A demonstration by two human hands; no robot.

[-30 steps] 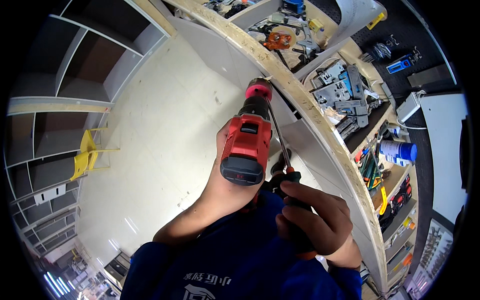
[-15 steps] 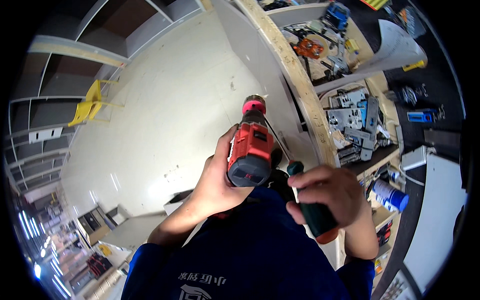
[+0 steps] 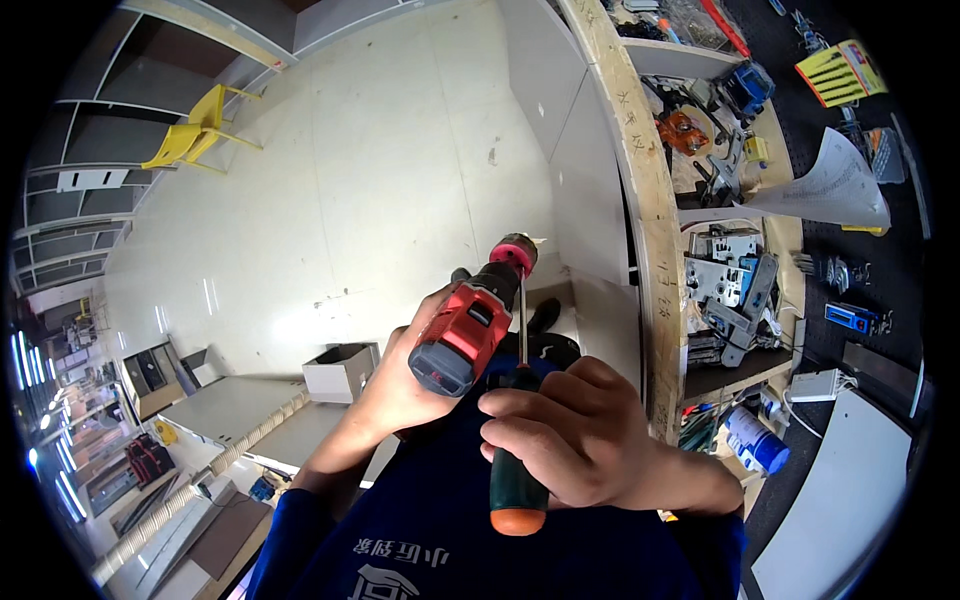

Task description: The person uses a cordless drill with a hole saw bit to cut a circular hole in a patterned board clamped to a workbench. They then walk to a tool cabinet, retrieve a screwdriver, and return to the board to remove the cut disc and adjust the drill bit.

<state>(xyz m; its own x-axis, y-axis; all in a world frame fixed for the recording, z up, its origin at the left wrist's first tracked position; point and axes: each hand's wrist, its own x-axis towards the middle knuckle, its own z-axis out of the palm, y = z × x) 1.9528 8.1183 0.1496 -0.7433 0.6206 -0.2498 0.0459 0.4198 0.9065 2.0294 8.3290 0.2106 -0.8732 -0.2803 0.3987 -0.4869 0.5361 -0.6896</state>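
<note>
The left hand [image 3: 405, 375] is wrapped round the red and black drill [image 3: 455, 335], its palm side and most of the fingers hidden by the body of the tool. The drill is in the air in front of the blue shirt [image 3: 450, 500], its dark rear end toward the wearer and its nose pointing away, slightly to the right, with a pink cup-shaped bit [image 3: 515, 256] at the front. The right hand [image 3: 570, 435] is closed round the green handle of a screwdriver [image 3: 518, 480], whose orange butt faces the wearer. Its shaft runs alongside the drill up to the bit; whether the tip touches it or goes into it, I cannot tell. Below lies the pale floor [image 3: 400, 180], with a yellow chair [image 3: 190, 138] far off to the left and a grey box [image 3: 340, 378] nearer. To the right runs a wood-edged desk [image 3: 655, 290], its compartments holding metal locks [image 3: 722, 283], an orange tool [image 3: 682, 132] and a blue and white can [image 3: 755, 440].
</note>
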